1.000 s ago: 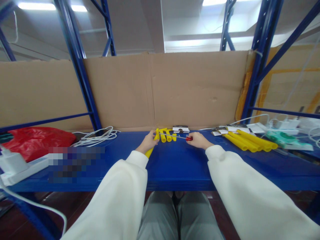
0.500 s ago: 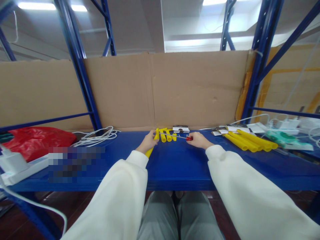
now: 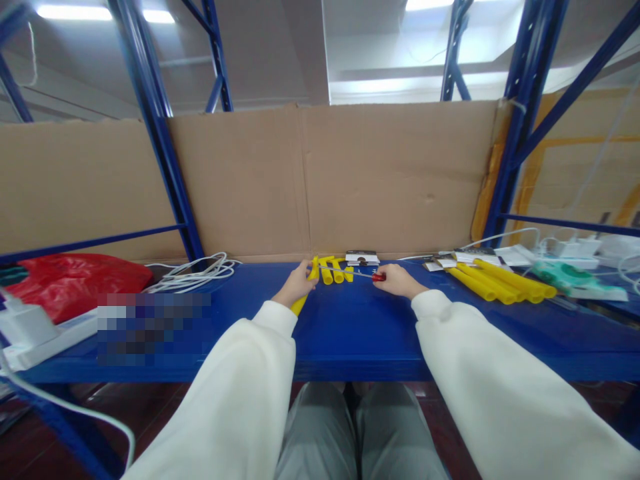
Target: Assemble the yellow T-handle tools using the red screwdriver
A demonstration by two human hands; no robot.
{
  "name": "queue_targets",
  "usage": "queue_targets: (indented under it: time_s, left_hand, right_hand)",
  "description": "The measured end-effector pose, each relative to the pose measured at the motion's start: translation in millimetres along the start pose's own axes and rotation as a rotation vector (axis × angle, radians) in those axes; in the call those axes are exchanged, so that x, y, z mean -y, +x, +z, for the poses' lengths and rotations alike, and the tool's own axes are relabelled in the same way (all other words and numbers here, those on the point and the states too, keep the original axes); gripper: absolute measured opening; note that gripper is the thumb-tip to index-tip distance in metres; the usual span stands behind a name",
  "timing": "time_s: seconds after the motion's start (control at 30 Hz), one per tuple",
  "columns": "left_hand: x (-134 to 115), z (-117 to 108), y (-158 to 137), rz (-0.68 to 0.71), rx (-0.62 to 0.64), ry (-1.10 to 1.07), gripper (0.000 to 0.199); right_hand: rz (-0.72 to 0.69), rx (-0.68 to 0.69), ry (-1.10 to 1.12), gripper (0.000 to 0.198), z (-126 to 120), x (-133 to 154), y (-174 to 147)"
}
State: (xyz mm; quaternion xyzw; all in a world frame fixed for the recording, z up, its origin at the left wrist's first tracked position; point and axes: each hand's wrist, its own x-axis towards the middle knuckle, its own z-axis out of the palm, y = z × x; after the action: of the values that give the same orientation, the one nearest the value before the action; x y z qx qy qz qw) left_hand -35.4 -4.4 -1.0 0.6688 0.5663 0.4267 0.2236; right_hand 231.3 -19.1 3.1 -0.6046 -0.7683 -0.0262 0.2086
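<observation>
Facing you: brown cardboard panel (image 3: 390, 187), vertical crease left of its middle. Blue metal uprights (image 3: 155, 127) flank it, leaning outward in your view. Beyond your right, more cardboard (image 3: 575, 173), taped. Above you, pale ceiling (image 3: 260, 53), lit strip lights (image 3: 75, 12). Below your blue tabletop (image 3: 360, 327), dark reddish floor (image 3: 150, 407).

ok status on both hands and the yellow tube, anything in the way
Left hand gripping yellow tube. Right hand on red-handled tool, shaft toward tube. Short yellow pieces close by the shaft, contact unclear.
</observation>
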Motion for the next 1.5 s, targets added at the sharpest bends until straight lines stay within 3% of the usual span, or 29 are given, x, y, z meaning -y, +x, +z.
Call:
queue_targets:
  time_s: [0.3, 0.87, 1.07, 1.5]
  left_hand:
    - [-0.4, -0.2, -0.8, -0.007, 0.002, 0.002, 0.038]
    - [-2.8, -1.6, -2.0, -0.015, -0.01, 0.0, 0.031]
    - [-0.7, -0.2, -1.3, -0.015, -0.004, -0.008, 0.034]
    - [-5.7, -1.5, -4.9, -0.013, 0.014, 0.024, 0.033]
  right_hand:
    - [-0.031, 0.009, 0.098, 0.009, 3.7, -3.0, 1.0]
    - [-0.112, -0.04, 0.041, 0.005, 1.8, -1.0, 0.8]
    - [-0.019, -0.05, 0.012, 0.006, 1.0, 1.6, -1.1]
    - [0.032, -0.013, -0.038, 0.013, -4.5, 7.9, -4.7]
